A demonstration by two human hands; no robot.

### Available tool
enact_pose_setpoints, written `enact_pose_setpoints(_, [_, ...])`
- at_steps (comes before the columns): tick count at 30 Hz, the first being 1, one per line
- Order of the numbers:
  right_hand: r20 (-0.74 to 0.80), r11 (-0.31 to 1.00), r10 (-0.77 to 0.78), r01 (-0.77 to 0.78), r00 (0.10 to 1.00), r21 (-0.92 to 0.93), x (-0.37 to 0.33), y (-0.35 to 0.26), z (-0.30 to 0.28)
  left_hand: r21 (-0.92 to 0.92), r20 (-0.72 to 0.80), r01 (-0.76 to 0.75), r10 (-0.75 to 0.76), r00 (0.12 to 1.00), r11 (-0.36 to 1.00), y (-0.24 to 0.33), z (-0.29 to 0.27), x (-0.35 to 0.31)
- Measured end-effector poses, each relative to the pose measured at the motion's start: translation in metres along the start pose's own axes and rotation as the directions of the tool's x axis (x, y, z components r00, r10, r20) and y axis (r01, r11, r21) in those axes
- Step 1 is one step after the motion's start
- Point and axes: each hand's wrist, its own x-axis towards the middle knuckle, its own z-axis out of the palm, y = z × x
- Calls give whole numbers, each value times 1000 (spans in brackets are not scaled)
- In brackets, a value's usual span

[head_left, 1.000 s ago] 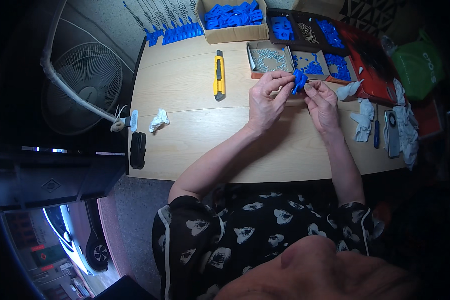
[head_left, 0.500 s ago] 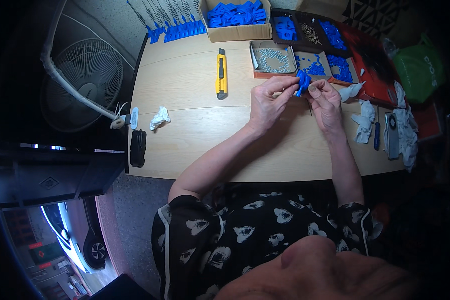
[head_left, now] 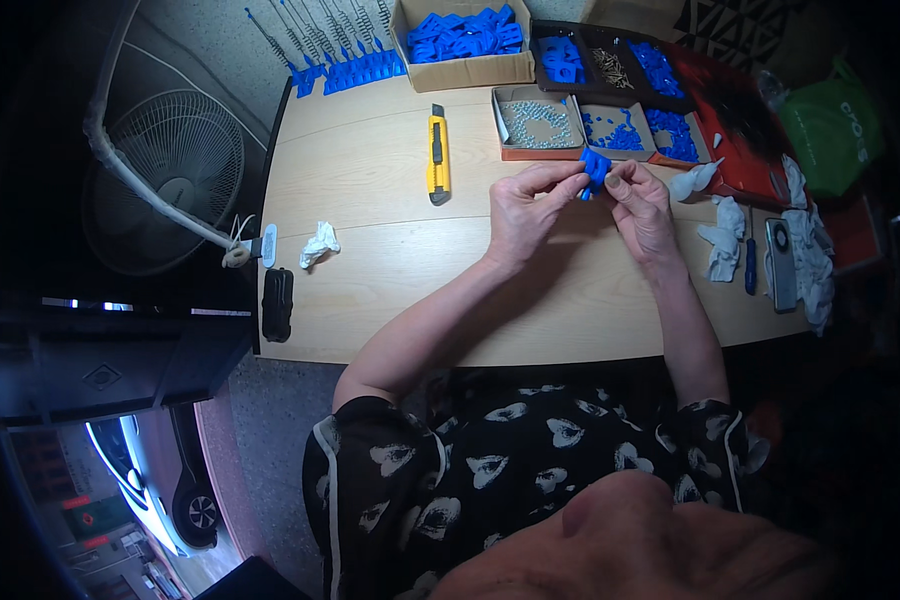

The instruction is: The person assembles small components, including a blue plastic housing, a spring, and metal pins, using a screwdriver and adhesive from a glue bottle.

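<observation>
Between my two hands, above the right half of the table, is a small blue plastic part (head_left: pixel 595 168). My left hand (head_left: pixel 530 208) pinches its left side between thumb and fingers. On its other side the thumb and fingers of my right hand (head_left: pixel 642 205) are closed on it too. My fingers cover much of the part, so its full shape is hidden. Just beyond my hands stand a shallow box of small clear-grey pieces (head_left: pixel 500 128) and boxes of small blue pieces (head_left: pixel 615 135).
A yellow utility knife (head_left: pixel 438 155) lies left of my hands. Behind are a cardboard box of blue parts (head_left: pixel 470 72) and a row of blue pieces with springs (head_left: pixel 365 70). At right lie a screwdriver (head_left: pixel 751 265), a phone (head_left: pixel 782 265) and crumpled white gloves (head_left: pixel 722 240); a black case (head_left: pixel 277 305) sits left.
The blue part has turned in my fingers and shows a different side. My view has shifted slightly. Both hands keep their hold.
</observation>
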Motion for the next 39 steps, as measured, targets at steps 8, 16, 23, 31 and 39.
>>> enact_pose_setpoints(8, [34, 978, 155, -158, 987, 138, -10, 20, 17, 20, -29, 80, -80, 996, 997, 14, -17, -25])
enact_pose_setpoints(16, [15, 983, 153, -154, 988, 100, -20, 25, 42, -218, -42, 399, -416, 908, 891, 29, -33, -37])
enact_pose_setpoints(23, [10, 820, 127, -100, 992, -564, -43, -10, 42, -505, -70, 462, -568, 820, 729, 16, -72, -28])
enact_pose_setpoints(31, [-280, -30, -552, -354, 785, -935, -90, -126, -81, -528, 11, 470, -548, 836, 707, 24, -79, -26])
enact_pose_setpoints(39, [-515, -96, -417, -600, 749, -794, -120, -114, -150, -481, -40, 494, -581, 813, 724, 22, -82, -31])
